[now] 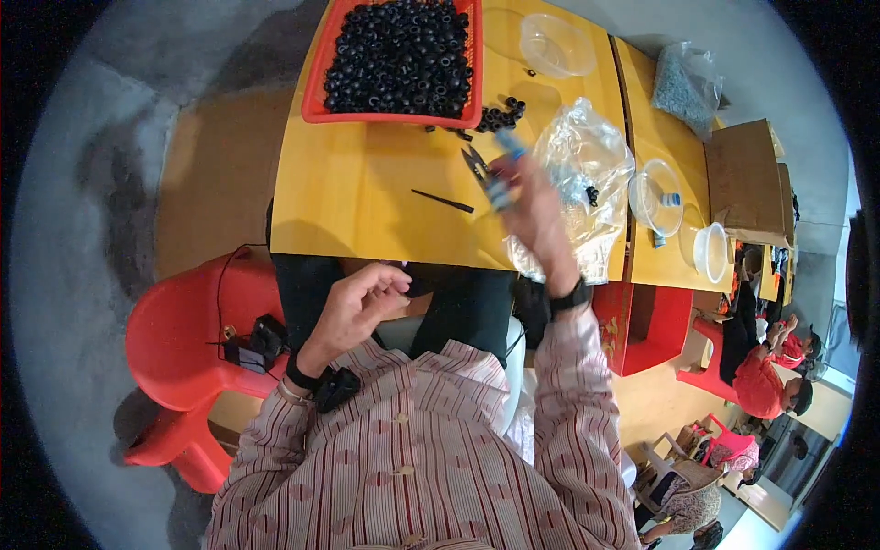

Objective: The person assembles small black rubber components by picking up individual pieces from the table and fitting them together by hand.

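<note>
My right hand (536,215), smeared by motion, is raised over the table with blue-handled snips (477,167) in its grip. Their dark blades point up and left, slightly parted. My left hand (357,307) is held before the table's near edge, thumb and fingers pinched together; a tiny pale bit shows at the fingertips, too small to name. Between the hands and the basket, a slim black pointed tool (443,201) lies on the yellow table (357,215). A red basket (392,117) full of black ring-shaped pieces (403,60) stands beyond it.
Loose black pieces (502,115) lie right of the basket. A clear plastic bag (582,147) spreads beside my right hand. Clear tubs (556,46), a bag of grey bits (686,92) and a cardboard box (747,179) stand farther right. A red chair (197,330) is at left; people sit at far right.
</note>
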A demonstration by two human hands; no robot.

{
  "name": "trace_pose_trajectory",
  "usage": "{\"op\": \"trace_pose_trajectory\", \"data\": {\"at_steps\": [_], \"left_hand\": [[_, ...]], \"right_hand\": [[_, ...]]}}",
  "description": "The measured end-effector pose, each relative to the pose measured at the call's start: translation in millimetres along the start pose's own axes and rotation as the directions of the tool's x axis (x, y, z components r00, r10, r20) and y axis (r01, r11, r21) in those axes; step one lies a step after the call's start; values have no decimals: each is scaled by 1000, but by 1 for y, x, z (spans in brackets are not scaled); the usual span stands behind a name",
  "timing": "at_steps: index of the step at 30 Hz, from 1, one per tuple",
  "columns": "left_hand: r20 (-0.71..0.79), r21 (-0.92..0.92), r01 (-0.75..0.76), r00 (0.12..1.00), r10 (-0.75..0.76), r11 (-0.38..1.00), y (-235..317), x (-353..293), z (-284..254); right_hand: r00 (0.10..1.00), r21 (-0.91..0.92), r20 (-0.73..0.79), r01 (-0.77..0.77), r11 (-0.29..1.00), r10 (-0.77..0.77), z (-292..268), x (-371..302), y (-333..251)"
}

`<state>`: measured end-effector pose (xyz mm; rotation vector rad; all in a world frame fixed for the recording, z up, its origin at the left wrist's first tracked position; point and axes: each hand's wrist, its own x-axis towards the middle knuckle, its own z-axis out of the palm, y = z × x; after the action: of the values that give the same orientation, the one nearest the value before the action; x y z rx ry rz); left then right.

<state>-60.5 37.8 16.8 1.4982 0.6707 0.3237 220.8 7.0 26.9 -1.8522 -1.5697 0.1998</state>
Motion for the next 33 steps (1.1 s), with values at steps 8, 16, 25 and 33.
{"op": "trace_pose_trajectory", "data": {"at_steps": [8,16,25,33], "left_hand": [[-48,-548,109,986,-162,829,10,8,7],[-25,-613,169,972,-234,772,3,4,11],[-38,-626,146,976,-216,766,1,0,11],[-35,-559,174,972,-234,810,-16,-3,2]], "right_hand": [[942,124,209,242,962,-264,16,-55,-95],[929,71,207,299,952,-307,31,-73,-103],[919,244,249,245,938,-305,26,-68,-98],[990,217,56,-138,966,129,-5,-51,-41]]}}
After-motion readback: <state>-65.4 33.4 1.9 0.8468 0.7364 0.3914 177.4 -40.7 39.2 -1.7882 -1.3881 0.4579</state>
